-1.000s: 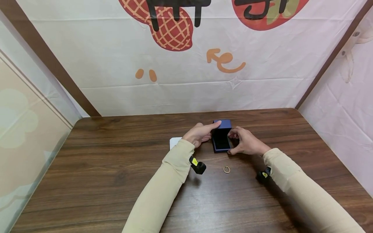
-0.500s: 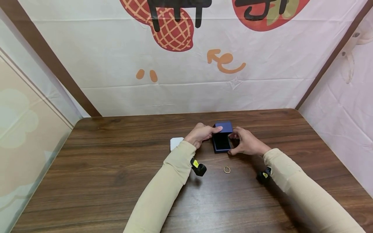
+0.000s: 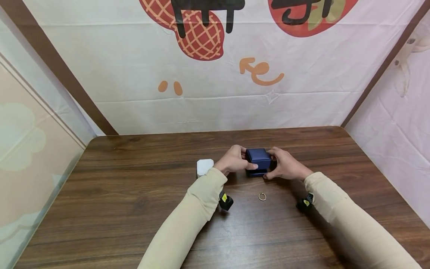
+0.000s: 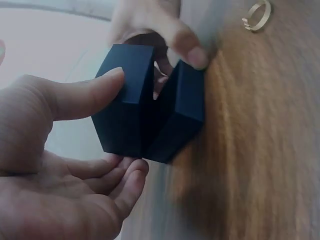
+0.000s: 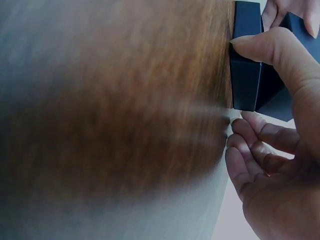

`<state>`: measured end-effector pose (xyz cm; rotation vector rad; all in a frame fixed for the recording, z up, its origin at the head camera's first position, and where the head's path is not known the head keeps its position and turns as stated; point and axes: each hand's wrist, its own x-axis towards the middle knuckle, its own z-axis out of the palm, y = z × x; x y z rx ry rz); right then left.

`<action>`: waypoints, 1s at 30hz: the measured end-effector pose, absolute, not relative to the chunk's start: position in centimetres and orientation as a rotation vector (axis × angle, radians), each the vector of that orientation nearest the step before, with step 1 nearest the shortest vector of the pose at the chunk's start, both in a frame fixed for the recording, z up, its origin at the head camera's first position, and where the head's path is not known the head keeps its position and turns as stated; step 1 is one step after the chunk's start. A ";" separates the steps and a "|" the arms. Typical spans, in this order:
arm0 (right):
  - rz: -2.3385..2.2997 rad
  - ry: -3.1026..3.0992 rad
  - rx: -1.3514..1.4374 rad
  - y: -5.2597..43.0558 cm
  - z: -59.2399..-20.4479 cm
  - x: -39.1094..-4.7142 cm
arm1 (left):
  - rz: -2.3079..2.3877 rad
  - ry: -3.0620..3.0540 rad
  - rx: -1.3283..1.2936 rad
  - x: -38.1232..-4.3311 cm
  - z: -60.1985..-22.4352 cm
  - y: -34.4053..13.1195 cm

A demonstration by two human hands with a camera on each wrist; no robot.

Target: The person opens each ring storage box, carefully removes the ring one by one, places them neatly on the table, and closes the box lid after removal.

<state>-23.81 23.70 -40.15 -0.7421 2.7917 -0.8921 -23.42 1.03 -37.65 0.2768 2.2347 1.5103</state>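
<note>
A dark blue ring box [image 3: 258, 155] stands on the table toward the back, its hinged lid tilted down with a narrow gap left above the base. My left hand [image 3: 233, 160] holds the lid [image 4: 125, 75], thumb on its front face and fingers behind. Around the base [image 5: 246, 75] my right hand [image 3: 285, 164] has its thumb at the front corner and fingers at the far side. A thin gold-coloured ring [image 3: 259, 195] lies on the table in front of the box, apart from both hands. The inside of the box is hidden in the head view.
A small white object with cut corners [image 3: 204, 166] lies left of the box, partly behind the left wrist. The brown wooden table [image 3: 134, 194] reaches back to a printed white cloth wall [image 3: 215, 112]. Black cameras [image 3: 226, 201] hang at the wrists.
The left hand has swung the lid forward and down, from wide open with its dark inside showing to nearly closed. My right hand and the ring have stayed in place.
</note>
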 end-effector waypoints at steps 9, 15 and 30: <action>-0.903 2.786 -0.750 23.8 -40.2 -23.8 | 1.217 2.592 0.455 -22.0 -38.3 1.5; -0.895 2.794 -0.764 23.8 -40.2 -23.8 | 1.181 2.631 0.496 -21.8 -38.3 1.4; -1.080 2.773 -0.666 27.1 -36.8 -23.4 | 0.851 3.088 0.500 -21.8 -32.8 -5.9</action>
